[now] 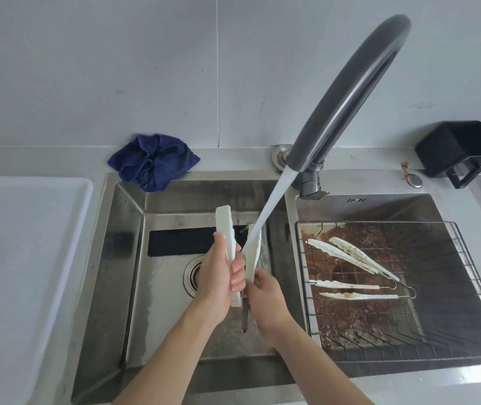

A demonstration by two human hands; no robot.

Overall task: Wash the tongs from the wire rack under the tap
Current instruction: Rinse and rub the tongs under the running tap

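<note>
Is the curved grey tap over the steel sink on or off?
On. A white stream of water runs from the curved grey tap onto the white tongs held over the steel sink.

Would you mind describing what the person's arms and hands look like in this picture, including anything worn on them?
Both forearms are bare as far as the frame shows: no sleeves or cuffs come into view. The left hand and the right hand wear no gloves, and no watch, bracelet or ring is visible. No markings show on either arm.
</note>
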